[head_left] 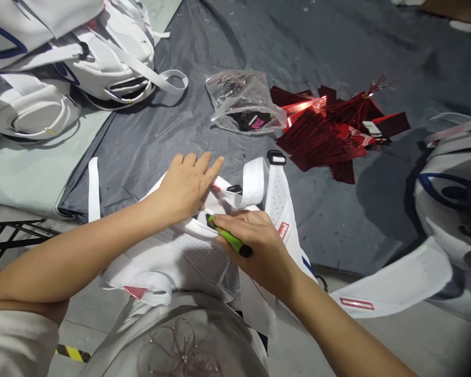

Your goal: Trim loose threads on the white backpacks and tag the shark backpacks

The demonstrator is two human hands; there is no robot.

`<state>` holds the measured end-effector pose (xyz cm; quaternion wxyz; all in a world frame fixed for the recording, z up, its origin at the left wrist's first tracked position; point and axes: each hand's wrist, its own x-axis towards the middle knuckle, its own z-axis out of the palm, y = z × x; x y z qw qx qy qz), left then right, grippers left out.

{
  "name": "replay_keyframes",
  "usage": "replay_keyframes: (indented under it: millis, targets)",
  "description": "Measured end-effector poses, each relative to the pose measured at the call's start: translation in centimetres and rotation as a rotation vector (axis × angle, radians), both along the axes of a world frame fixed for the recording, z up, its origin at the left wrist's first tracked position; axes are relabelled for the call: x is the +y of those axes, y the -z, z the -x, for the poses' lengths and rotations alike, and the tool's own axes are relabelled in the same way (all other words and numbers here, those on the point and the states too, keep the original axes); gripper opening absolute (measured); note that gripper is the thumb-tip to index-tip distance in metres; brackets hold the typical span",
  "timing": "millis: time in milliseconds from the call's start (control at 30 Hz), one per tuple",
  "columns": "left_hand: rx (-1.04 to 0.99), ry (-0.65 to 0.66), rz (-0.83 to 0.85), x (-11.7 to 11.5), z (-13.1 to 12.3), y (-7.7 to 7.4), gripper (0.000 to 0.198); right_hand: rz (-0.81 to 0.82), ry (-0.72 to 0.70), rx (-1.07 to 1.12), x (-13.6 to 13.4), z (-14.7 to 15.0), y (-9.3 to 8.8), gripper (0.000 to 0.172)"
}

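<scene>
In the head view, a white bag point(196, 256) lies at the near edge of the worktop point(337, 225), directly in front of the person and overhanging toward the lap, with both hands on it. The left hand point(190, 183) rests back-up across the top of the bag, its fingers stretched out toward the far side; its palm is hidden, so whether it pinches any fabric cannot be told. The right hand point(255, 243) is wrapped around a slim green tool point(231, 235) with black ends, held slanting, its far end close to the left thumb and to a white seam or edge of the bag; whether the tip touches the material is too small to tell. Beside the right hand a padded strap point(277, 196) of the bag stretches away, bearing a red label point(283, 230) and ending in a black buckle point(277, 157). Farther out, on the dark sheet covering the worktop, sits a clear plastic pouch point(247, 102) with dark pieces inside, and just to its right, a loose heap of shiny red tags point(322, 136) with strings. At the upper left are several stacked white bags point(113, 63) trimmed in blue; at the right edge stands another white bag point(447, 183), a broad strap point(392, 283) reaching out from it toward the person.
</scene>
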<state>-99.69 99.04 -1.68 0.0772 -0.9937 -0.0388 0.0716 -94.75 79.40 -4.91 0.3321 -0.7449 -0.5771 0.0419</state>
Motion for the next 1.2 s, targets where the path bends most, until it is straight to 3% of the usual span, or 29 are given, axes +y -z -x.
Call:
replay_keyframes:
  millis: [433,700,1200]
  targets:
    - [-0.052,0.027,0.010,0.2,0.3,0.7,0.086,0.074,0.151,-0.108,1.5,2.0,0.0,0.012]
    - [-0.124,0.027,0.027,0.3,0.4,1.3,0.073,-0.001,0.210,-0.146,1.8,3.1,0.4,0.015]
    - [-0.127,0.030,0.053,0.3,0.7,1.4,0.076,0.001,0.313,-0.166,1.9,3.9,0.6,0.015]
